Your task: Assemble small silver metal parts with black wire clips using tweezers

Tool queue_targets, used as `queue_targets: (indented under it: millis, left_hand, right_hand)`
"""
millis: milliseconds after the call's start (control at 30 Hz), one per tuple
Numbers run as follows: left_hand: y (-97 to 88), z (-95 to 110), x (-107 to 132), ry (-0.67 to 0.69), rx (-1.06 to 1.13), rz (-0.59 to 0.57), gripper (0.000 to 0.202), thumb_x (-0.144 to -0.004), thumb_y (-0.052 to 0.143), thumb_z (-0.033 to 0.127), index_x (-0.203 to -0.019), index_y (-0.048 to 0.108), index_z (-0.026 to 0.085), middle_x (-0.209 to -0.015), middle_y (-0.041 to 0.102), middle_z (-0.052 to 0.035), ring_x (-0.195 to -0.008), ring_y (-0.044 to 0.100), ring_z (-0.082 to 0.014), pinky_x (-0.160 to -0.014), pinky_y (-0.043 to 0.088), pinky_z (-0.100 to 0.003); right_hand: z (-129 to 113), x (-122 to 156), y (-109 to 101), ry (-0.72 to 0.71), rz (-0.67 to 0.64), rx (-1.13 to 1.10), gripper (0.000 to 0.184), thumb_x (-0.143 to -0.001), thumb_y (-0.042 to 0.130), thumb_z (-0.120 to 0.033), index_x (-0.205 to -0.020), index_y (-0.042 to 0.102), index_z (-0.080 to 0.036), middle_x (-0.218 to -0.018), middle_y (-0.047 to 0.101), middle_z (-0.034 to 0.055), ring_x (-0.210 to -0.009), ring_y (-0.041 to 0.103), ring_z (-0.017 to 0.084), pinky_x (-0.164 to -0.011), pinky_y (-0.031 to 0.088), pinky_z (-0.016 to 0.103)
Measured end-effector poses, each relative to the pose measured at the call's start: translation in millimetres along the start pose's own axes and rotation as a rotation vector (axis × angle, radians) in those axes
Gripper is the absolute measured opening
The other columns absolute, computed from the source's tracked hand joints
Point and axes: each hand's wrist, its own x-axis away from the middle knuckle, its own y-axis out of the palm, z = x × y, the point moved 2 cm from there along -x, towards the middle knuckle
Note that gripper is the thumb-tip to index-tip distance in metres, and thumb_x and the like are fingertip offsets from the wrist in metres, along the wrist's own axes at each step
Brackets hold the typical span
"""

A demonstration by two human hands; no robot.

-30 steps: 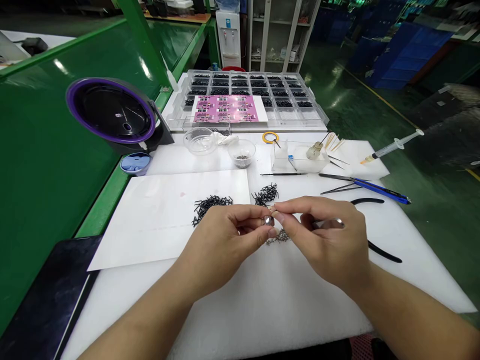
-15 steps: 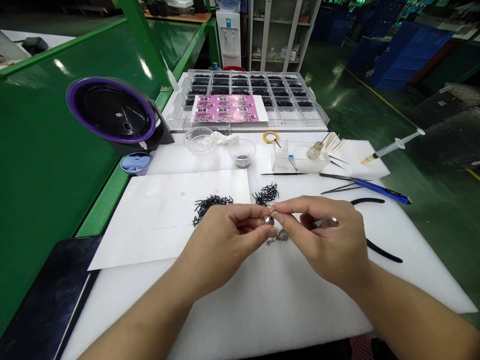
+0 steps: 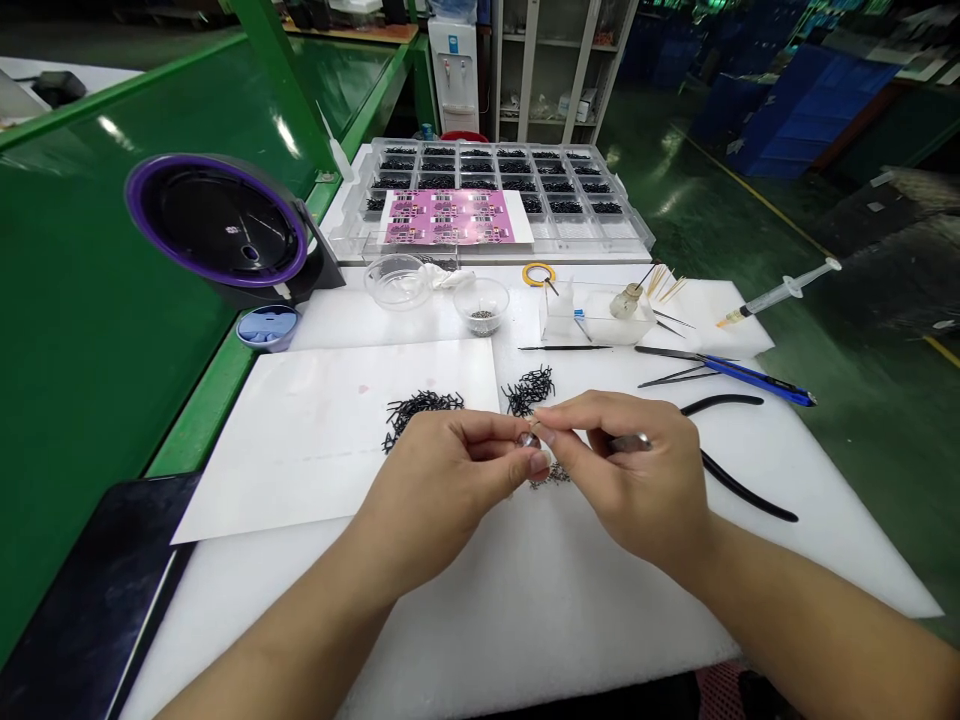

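Observation:
My left hand (image 3: 442, 490) pinches a small shiny rounded metal piece (image 3: 529, 440) between thumb and fingers. Fingertips of my right hand (image 3: 637, 470) are closed right at its top edge, on something too small to name. A silvery metal part (image 3: 630, 442) shows among the curled fingers of that hand; its kind is hidden. Just behind the fingertips lies a pile of short black strips (image 3: 529, 388), and a scatter of tiny metal bits (image 3: 553, 474) lies below them. Black curved handles (image 3: 750, 490), like those of pliers, stick out past my right hand on the white surface.
A second black pile (image 3: 420, 410) rests on white paper (image 3: 300, 440). Behind stand a clear cup (image 3: 481, 305), a small bottle (image 3: 625, 301) and a compartment tray (image 3: 637, 235). Tweezers and a blue knife (image 3: 761, 378) lie right, near a syringe (image 3: 780, 293). A purple-rimmed fan (image 3: 217, 220) stands left.
My right hand has shifted slightly left, along with the silvery part in its fingers. The rounded metal piece has turned a little in my left hand. The whole view has drifted slightly.

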Motion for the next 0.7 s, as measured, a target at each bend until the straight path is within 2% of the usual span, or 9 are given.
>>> queue_targets:
  millis: [133,267,367,433,500,567,633,700]
  left_hand:
    - [-1.1,0,0,-0.001,-0.004,0.0,0.016,-0.081,0.073,0.029,-0.095,0.08,0.025,-0.078,0.076,0.0014,-0.071,0.065,-0.0113,-0.061,0.049,-0.017]
    - [-2.9,0,-2,0.016,-0.012,-0.011,0.016,-0.081,0.072,0.029,-0.094,0.079,0.024,-0.079,0.076,0.0004,-0.075,0.067,-0.0141,-0.063,0.05,-0.02]
    - [-4.5,-1,-3,0.02,-0.098,-0.037,0.02,-0.083,0.069,0.035,-0.098,0.077,0.023,-0.083,0.076,0.0004,-0.079,0.069,-0.0167,-0.068,0.052,-0.024]
    - [-5.5,-2,-2,0.03,-0.203,-0.016,0.023,-0.084,0.068,0.039,-0.1,0.076,0.024,-0.081,0.075,0.0008,-0.077,0.068,-0.0173,-0.067,0.051,-0.026]
    - [-5.9,-1,-1,0.075,-0.361,0.045,0.025,-0.084,0.067,0.041,-0.101,0.074,0.024,-0.076,0.073,0.0018,-0.069,0.066,-0.0162,-0.064,0.049,-0.027]
    - [-4.2,-1,1,0.171,-0.559,0.06,0.021,-0.085,0.065,0.039,-0.098,0.074,0.025,-0.073,0.07,0.0023,-0.064,0.061,-0.0153,-0.064,0.047,-0.029]
    - [-0.4,-3,4,0.288,-0.735,-0.038,0.015,-0.086,0.063,0.031,-0.096,0.074,0.027,-0.079,0.069,0.0017,-0.07,0.06,-0.016,-0.069,0.046,-0.031]
    - [3.2,-7,6,0.376,-0.835,-0.192,0.018,-0.084,0.062,0.019,-0.094,0.073,0.028,-0.091,0.067,0.0007,-0.084,0.06,-0.0173,-0.075,0.046,-0.031]
  right_hand:
    - [1,0,2,0.026,-0.006,-0.023,0.016,-0.079,0.068,-0.004,-0.085,0.075,-0.017,-0.073,0.071,-0.0005,-0.059,0.061,0.01,-0.049,0.045,0.021]
    - [1,2,4,0.013,-0.036,-0.019,0.017,-0.08,0.066,-0.004,-0.087,0.075,-0.018,-0.074,0.071,-0.0005,-0.063,0.063,0.011,-0.05,0.044,0.023]
    - [1,4,5,0.011,-0.027,0.004,0.015,-0.081,0.067,-0.007,-0.087,0.075,-0.018,-0.075,0.072,-0.0007,-0.061,0.063,0.011,-0.048,0.045,0.023]
    - [3,2,1,0.042,0.022,0.016,0.013,-0.08,0.069,-0.01,-0.088,0.076,-0.019,-0.079,0.073,0.0011,-0.065,0.066,0.013,-0.049,0.047,0.024]
    - [6,-2,-7,0.126,0.166,-0.057,0.011,-0.08,0.073,-0.016,-0.089,0.076,-0.019,-0.082,0.074,0.0036,-0.073,0.07,0.017,-0.052,0.049,0.025]
    - [12,-9,-17,0.25,0.313,-0.244,0.012,-0.079,0.076,-0.021,-0.09,0.074,-0.019,-0.081,0.073,0.0046,-0.077,0.071,0.019,-0.049,0.046,0.022]
    - [19,-16,-24,0.399,0.326,-0.452,0.016,-0.078,0.078,-0.026,-0.091,0.073,-0.019,-0.082,0.072,0.0042,-0.074,0.069,0.016,-0.042,0.037,0.017]
    - [24,-21,-27,0.543,0.241,-0.603,0.021,-0.076,0.081,-0.029,-0.093,0.073,-0.019,-0.084,0.07,0.0038,-0.066,0.065,0.011,-0.038,0.029,0.013]
